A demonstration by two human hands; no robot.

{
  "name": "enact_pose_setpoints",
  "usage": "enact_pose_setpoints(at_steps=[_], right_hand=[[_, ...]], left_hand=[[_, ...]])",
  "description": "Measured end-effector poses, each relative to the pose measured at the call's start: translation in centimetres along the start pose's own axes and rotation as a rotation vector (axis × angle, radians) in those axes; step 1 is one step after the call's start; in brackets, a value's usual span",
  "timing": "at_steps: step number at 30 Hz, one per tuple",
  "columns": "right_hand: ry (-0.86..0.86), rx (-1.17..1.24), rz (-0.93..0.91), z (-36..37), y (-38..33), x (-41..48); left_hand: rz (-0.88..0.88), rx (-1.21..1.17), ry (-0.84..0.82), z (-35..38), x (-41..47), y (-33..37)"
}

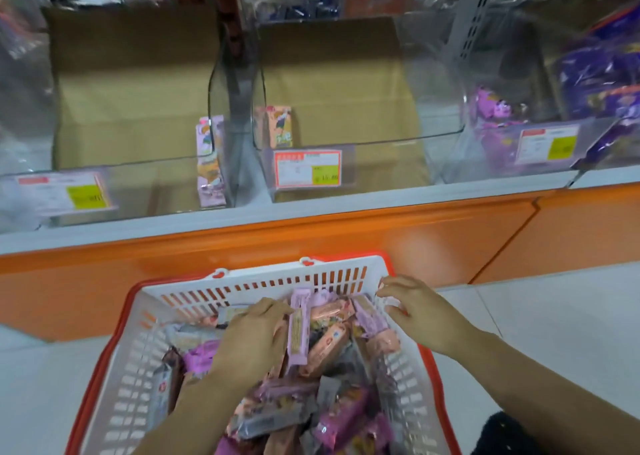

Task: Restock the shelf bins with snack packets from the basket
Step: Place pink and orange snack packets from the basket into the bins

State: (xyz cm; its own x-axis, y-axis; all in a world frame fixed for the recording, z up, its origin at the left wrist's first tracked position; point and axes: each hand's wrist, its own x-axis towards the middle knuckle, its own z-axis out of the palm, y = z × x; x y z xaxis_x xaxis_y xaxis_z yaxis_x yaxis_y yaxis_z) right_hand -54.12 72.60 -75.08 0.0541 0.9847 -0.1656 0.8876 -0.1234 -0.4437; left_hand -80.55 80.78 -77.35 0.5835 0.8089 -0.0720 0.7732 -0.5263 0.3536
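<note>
— Where are the packets [327,345]?
— Heaped in the basket [277,281] below the shelf [311,210]. My left grip [249,340] curls down among them, against a lilac packet [298,330]; whether it pinches it, I cannot tell.
— And the right?
— My right grip [412,310] is spread, fingertips at the basket's far rim.

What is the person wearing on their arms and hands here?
Nothing visible: the left hand and right hand are bare, without gloves, rings or a watch, and no sleeves show. Dark fuzzy fabric, perhaps clothing, sits in the lower right corner.
</note>
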Motion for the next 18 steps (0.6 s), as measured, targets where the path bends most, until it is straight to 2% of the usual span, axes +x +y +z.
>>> enact_pose_setpoints(at_steps=[3, 7, 13, 15, 18], right_hand=[[-0.028, -0.044, 0.003, 1.4, 0.0, -0.6], [-0.045, -0.097, -0.009, 1.5, -0.1, -0.9], [-0.081, -0.091, 0.019, 0.9, -0.2, -0.9], [-0.122, -0.072, 0.035, 0.2, -0.3, -0.5], [-0.213, 0.028, 0.084, -2.0, -1.0, 0.3]], left_hand=[[-0.109, -0.016, -0.133, 1.8, 0.2, -0.3], [-0.195, 0.027, -0.122, 3.1, 1.0, 0.4], [-0.195, 0.215, -0.101, 3.9, 2.3, 1.9], [-0.225, 0.133, -0.11, 3.3, 2.4, 2.2], [-0.307, -0.182, -0.163, 0.8, 1.9, 2.5]])
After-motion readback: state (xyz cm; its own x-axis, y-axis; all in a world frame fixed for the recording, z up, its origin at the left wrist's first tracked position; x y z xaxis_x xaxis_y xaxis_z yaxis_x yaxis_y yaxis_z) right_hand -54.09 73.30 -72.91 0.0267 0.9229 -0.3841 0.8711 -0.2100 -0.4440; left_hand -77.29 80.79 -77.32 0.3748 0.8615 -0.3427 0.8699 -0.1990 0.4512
